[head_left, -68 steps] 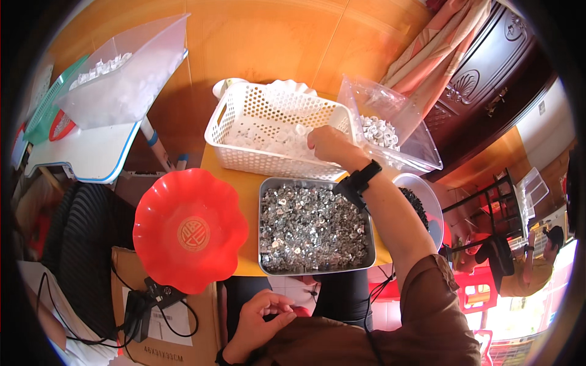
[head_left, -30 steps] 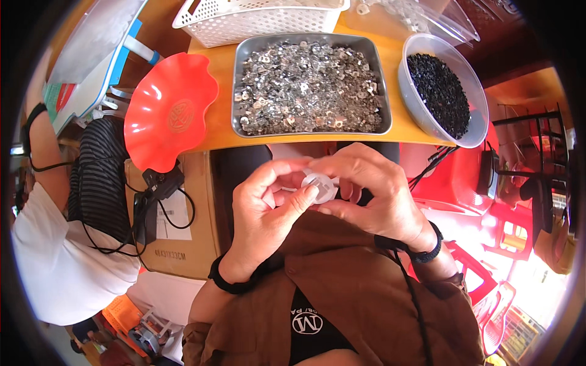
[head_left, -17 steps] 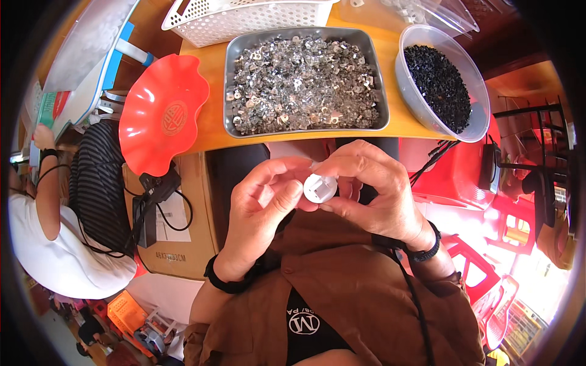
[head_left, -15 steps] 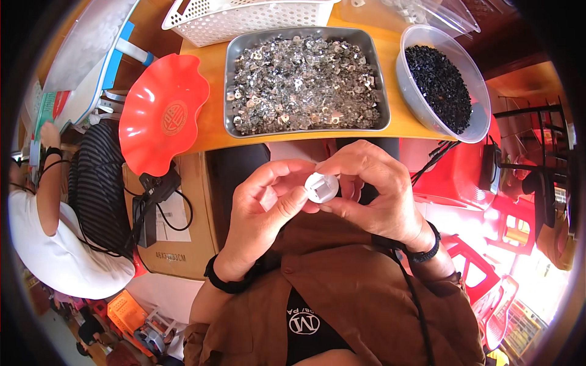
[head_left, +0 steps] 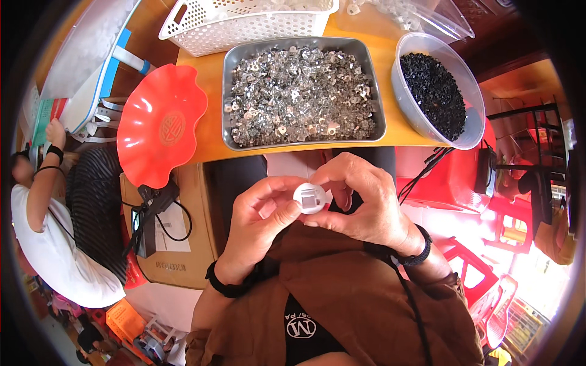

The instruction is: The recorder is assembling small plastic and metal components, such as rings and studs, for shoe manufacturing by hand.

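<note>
A small round white plastic cap [head_left: 309, 197] is pinched between both my hands, close to my chest and below the table edge. My left hand [head_left: 256, 226] grips it from the left with thumb and fingertips. From the right, my right hand [head_left: 360, 201] curls over it with the thumb pressing its side. Just beyond my hands, on the orange table [head_left: 210, 116], stands a grey metal tray [head_left: 379, 116] heaped with small shiny metal clips. A clear bowl [head_left: 408, 104] of small black pieces sits to the tray's right.
A red scalloped dish [head_left: 160, 131] overhangs the table's left edge. A white perforated basket [head_left: 244, 27] and clear plastic bags [head_left: 421, 15] stand at the back. Another person in a white shirt [head_left: 52, 244] sits at the left. A cardboard box [head_left: 177, 244] with cables lies below.
My right hand left the white basket and came down to meet my left hand in front of my chest. Both now hold the white cap, which has turned slightly between the fingers.
</note>
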Motion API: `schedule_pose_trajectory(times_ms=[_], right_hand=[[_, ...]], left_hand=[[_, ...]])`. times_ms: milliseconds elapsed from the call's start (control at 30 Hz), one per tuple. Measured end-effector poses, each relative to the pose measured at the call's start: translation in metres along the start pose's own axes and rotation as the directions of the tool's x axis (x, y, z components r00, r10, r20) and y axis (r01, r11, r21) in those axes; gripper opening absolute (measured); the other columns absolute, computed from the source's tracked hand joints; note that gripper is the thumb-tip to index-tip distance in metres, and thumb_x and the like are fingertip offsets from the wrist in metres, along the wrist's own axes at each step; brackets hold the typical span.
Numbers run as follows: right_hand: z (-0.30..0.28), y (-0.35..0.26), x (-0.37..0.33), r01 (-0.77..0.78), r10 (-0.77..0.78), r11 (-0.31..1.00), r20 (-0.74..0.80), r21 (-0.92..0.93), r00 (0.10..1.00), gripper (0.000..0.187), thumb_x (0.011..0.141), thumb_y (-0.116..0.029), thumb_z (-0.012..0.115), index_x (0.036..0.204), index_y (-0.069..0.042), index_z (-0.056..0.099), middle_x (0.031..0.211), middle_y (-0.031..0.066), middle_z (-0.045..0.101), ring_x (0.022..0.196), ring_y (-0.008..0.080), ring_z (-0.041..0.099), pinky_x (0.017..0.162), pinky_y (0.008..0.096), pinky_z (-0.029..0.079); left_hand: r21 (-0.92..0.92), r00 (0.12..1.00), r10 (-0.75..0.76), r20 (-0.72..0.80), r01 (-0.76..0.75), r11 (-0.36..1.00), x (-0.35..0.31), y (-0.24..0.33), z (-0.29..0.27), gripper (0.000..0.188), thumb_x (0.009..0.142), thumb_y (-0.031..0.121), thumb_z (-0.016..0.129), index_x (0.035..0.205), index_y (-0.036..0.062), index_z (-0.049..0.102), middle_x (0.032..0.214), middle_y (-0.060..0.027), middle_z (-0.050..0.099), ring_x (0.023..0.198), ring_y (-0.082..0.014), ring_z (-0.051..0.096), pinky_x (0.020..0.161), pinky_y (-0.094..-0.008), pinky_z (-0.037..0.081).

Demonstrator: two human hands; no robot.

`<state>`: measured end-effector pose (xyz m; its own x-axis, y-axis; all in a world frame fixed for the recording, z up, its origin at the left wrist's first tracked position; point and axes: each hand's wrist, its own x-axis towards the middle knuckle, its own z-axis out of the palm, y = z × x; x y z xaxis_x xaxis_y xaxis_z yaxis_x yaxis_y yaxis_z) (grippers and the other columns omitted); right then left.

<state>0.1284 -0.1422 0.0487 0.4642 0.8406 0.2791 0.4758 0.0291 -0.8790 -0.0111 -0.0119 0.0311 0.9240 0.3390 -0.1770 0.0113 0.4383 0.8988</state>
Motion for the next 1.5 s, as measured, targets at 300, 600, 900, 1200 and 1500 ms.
schedule_pose_trajectory(times_ms=[300, 600, 900, 1200, 1500], right_hand=[[-0.035, 0.052, 0.041, 0.024, -0.104, 0.809, -0.102, -0.587, 0.989, 0.013, 0.073, -0.005, 0.067, 0.086, -0.008, 0.066, 0.079, 0.0074, 0.061, 0.069, 0.0273, 0.062, 0.060, 0.0358, 0.049], [-0.015, 0.084, 0.073, 0.079, -0.028, 0.604, 0.078, -0.793, 0.997, 0.011, 0.075, -0.009, 0.065, 0.085, -0.011, 0.066, 0.075, 0.0072, 0.056, 0.071, 0.0283, 0.061, 0.062, 0.0385, 0.049], [-0.019, 0.077, 0.069, 0.058, -0.078, 0.751, -0.002, -0.657, 0.997, 0.011, 0.074, -0.010, 0.068, 0.085, -0.010, 0.067, 0.079, 0.0083, 0.061, 0.072, 0.0279, 0.063, 0.064, 0.0371, 0.051], [0.022, 0.076, 0.084, 0.218, -0.155, 0.832, 0.163, -0.511, 0.974, 0.011, 0.073, -0.014, 0.070, 0.084, -0.010, 0.068, 0.076, 0.0066, 0.060, 0.072, 0.0286, 0.063, 0.062, 0.0376, 0.051], [0.003, 0.073, 0.078, -0.044, 0.045, 0.966, -0.004, -0.255, 0.999, 0.007, 0.078, -0.005, 0.066, 0.085, -0.003, 0.066, 0.073, 0.0072, 0.065, 0.060, 0.0123, 0.058, 0.057, 0.0268, 0.047]], left_hand=[[-0.021, 0.983, 0.001, -0.182, -0.005, 1.000, 0.000, -0.002, -0.007, 0.030, 0.095, 0.018, 0.054, 0.117, -0.0010, 0.054, 0.106, -0.0146, 0.063, 0.088, -0.0234, 0.065, 0.070, -0.0332, 0.056], [0.004, 0.984, -0.001, -0.178, 0.002, 1.000, -0.003, 0.000, -0.011, 0.028, 0.094, 0.018, 0.054, 0.117, 0.0001, 0.055, 0.104, -0.0136, 0.063, 0.087, -0.0228, 0.065, 0.068, -0.0320, 0.056], [0.034, 0.987, -0.009, -0.162, 0.015, 0.999, 0.001, 0.002, -0.013, 0.028, 0.094, 0.018, 0.054, 0.116, 0.0002, 0.055, 0.103, -0.0134, 0.063, 0.086, -0.0213, 0.064, 0.066, -0.0306, 0.055], [0.051, 0.988, -0.005, -0.152, 0.013, 0.999, 0.001, 0.001, -0.013, 0.028, 0.094, 0.017, 0.054, 0.117, -0.0002, 0.054, 0.103, -0.0136, 0.063, 0.086, -0.0214, 0.064, 0.067, -0.0309, 0.055], [-0.001, 0.988, 0.002, -0.157, -0.002, 1.000, 0.000, -0.001, -0.016, 0.028, 0.095, 0.017, 0.054, 0.117, 0.0001, 0.054, 0.104, -0.0137, 0.062, 0.088, -0.0220, 0.063, 0.069, -0.0320, 0.055]])
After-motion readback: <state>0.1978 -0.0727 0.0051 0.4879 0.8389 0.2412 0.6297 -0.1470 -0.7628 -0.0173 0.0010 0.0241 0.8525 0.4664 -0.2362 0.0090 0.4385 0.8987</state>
